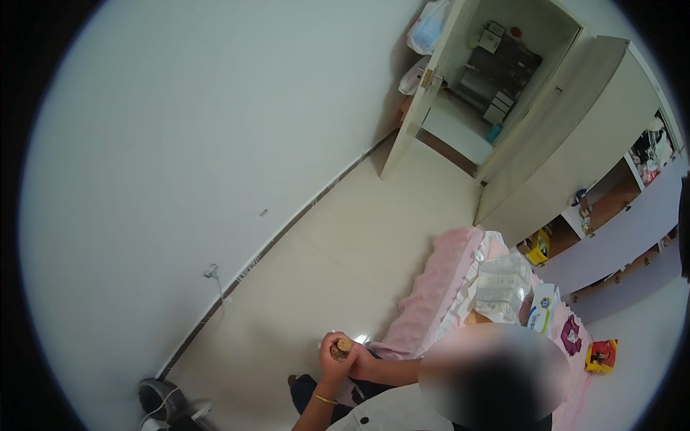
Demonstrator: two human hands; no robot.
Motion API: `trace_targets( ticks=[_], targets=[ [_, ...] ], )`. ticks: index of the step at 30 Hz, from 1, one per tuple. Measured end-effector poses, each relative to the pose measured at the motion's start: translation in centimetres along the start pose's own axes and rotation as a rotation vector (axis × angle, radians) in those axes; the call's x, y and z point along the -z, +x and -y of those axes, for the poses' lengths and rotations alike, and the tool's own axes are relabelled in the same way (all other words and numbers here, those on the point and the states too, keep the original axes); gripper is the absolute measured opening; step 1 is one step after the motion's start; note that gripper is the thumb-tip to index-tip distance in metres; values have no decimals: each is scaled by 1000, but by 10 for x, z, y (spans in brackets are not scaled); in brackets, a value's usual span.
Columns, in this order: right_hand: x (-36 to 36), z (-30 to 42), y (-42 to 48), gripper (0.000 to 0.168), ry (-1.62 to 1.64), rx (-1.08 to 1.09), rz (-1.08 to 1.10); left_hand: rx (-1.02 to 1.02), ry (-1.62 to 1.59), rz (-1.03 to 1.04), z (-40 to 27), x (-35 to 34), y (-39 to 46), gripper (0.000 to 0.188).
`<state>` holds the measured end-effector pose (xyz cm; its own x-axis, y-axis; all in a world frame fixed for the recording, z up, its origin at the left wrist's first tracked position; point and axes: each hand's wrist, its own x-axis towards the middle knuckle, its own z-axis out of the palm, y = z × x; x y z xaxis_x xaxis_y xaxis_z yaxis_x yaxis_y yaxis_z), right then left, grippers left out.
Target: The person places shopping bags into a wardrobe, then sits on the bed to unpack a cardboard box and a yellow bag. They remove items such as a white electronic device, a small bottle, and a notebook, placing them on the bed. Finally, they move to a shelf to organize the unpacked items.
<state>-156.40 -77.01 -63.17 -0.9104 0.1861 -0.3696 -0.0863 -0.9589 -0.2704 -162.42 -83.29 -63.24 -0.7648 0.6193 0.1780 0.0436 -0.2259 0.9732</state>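
Both of my hands are closed together around a small brown object with a round, cork-like top. My left hand, with a gold bangle on its wrist, wraps the near-left side of it. From the right, my right hand meets the left one and its thumb lies by the object's side. Most of the object is hidden by the fingers, so its full shape cannot be told. The hands are held in front of a light grey shirt, above dark trousers.
A bed with a pink frilled cover stands at right, bearing a clear plastic package, a white box and a red-and-yellow packet. Beyond are an open door and a wardrobe. A blurred patch covers the lower right.
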Motion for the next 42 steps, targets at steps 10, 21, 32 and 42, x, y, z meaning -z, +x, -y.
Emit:
trace_targets(
  ticks=[10, 21, 32, 42],
  targets=[
    [-113, 23, 29, 28, -364, -390, -82, 68, 13, -254, -141, 35, 51, 34],
    [-186, -20, 64, 17, -892, -465, 165, -66, 379, -647, -155, 151, -1, 41],
    [-249, -128, 95, 20, -1021, -661, 400, 1, -140, -1089, -185, 267, -78, 32],
    [-306, -187, 186, 24, -1201, -741, 603, -81, -696, -1444, -171, 382, -77, 29]
  ],
)
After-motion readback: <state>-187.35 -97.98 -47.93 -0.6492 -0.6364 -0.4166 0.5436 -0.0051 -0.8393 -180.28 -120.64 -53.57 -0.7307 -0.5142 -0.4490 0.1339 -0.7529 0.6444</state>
